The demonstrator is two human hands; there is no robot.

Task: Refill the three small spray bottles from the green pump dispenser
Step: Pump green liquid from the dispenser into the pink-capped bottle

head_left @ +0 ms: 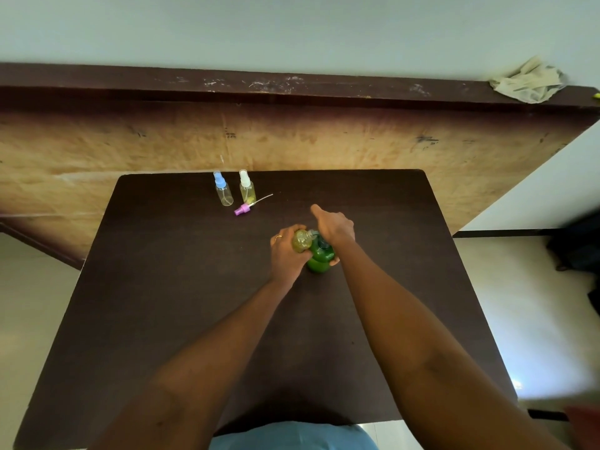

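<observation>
Your left hand (287,253) grips the uncapped spray bottle (302,241), tipped against the spout of the green pump dispenser (320,256) at mid-worktop (162,287). Your right hand (332,227) curls over its pump head, thumb out. Near the far edge stand the blue-capped spray bottle (224,194) and the white-capped spray bottle (247,189), with the pink sprayer cap (243,209) lying just beside them.

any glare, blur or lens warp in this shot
Head view: wide-angle warp slants the ledge and splays the table edges; glare shines on the floor at right; the dark shape at the right edge is smeared; the left hand, small bottle, right hand and green dispenser look slightly soft.
</observation>
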